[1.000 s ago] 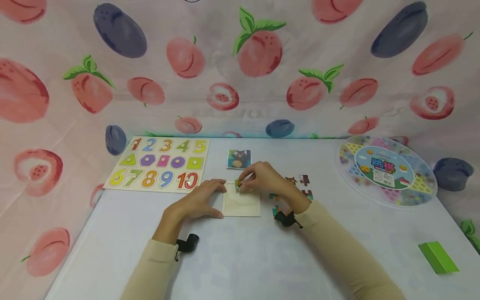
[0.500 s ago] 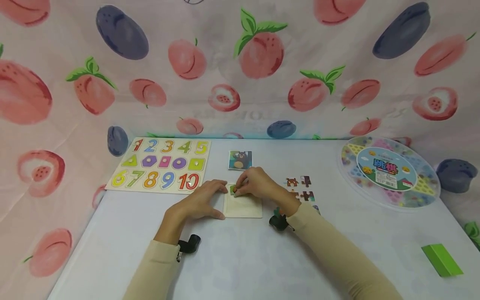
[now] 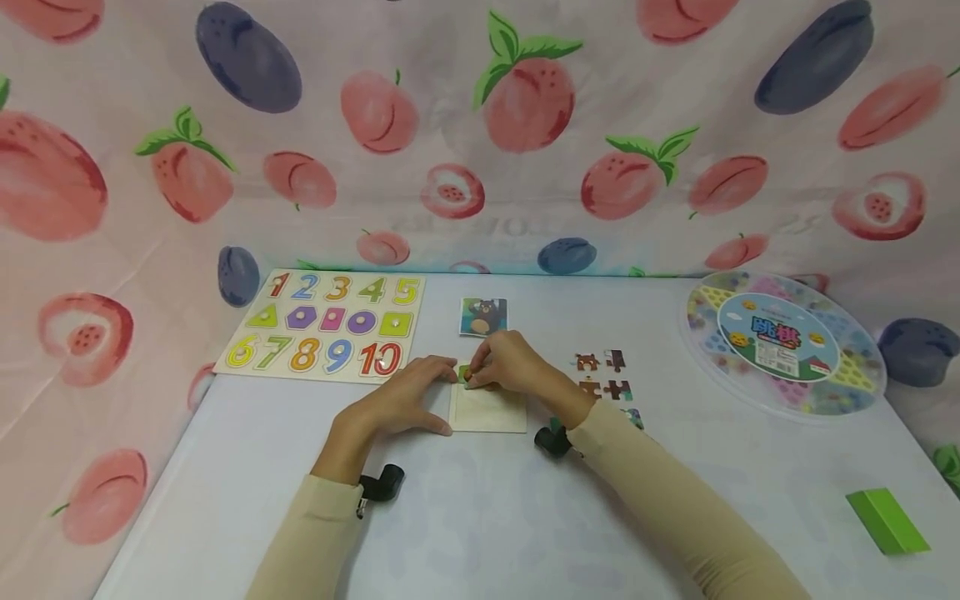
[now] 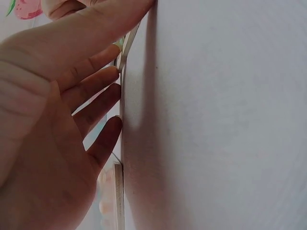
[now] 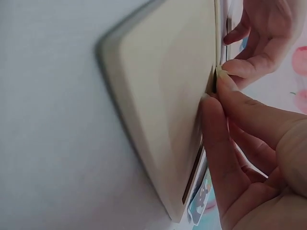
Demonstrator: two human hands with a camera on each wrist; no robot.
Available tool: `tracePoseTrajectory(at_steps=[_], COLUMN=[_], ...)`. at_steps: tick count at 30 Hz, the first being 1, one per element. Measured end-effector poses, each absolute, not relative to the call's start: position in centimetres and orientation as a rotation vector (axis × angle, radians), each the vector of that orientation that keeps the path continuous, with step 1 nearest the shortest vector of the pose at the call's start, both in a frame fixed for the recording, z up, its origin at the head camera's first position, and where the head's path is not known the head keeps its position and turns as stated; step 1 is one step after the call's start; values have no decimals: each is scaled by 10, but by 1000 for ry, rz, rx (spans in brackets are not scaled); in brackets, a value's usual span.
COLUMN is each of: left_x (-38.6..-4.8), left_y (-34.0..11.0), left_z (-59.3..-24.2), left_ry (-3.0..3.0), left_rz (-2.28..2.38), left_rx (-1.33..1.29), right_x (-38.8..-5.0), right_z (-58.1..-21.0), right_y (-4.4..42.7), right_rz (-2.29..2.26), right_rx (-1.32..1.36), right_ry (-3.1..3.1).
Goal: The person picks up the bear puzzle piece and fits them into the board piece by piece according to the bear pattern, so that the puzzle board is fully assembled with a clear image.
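A shallow pale wooden puzzle tray (image 3: pixel 487 414) lies flat on the white table, also large in the right wrist view as a wooden board (image 5: pixel 158 86). My right hand (image 3: pixel 513 362) pinches a small green-and-brown jigsaw piece (image 3: pixel 465 375) between thumb and fingers, at the tray's upper-left corner. My left hand (image 3: pixel 401 396) rests at the tray's left edge, thumb and fingers spread apart. Several loose jigsaw pieces (image 3: pixel 618 390) lie right of the tray, some partly hidden by my right wrist. Behind the tray is a bear picture card (image 3: pixel 483 317).
A wooden number-and-shape board (image 3: pixel 322 325) lies at the back left. At the back right sits a round clear board-game box (image 3: pixel 780 342). A green folded block (image 3: pixel 888 522) lies at the right. A fruit-print cloth (image 3: pixel 450 125) hangs behind the table.
My right hand has moved left with the jigsaw piece, from above the tray to its upper-left corner. More loose pieces now show on the right. My left hand stays at the tray's edge.
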State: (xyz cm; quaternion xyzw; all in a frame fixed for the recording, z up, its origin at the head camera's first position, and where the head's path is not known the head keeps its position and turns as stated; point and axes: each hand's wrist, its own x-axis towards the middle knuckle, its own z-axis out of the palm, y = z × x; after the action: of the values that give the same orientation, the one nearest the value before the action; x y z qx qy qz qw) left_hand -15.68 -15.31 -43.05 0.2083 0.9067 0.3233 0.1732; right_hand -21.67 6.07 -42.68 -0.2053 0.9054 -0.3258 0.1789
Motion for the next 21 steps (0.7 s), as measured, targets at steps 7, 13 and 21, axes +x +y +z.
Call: tracePoseTrajectory(at_steps=[7,13,21], left_x=[-157,-156,-156], left_y=[-153,-153,-153], left_z=[-431,-430,-431], left_ry=[2573,2576,2586], left_rz=[921,891,808], left_rx=[584,595,634], right_x=[-219,-220,-220], right_z=[-424,-424,-426], right_y=[59,59,60], right_rz=[-831,-791,-817], right_rx=[-579,-585,-580], right_ry=[2574,2573,2566])
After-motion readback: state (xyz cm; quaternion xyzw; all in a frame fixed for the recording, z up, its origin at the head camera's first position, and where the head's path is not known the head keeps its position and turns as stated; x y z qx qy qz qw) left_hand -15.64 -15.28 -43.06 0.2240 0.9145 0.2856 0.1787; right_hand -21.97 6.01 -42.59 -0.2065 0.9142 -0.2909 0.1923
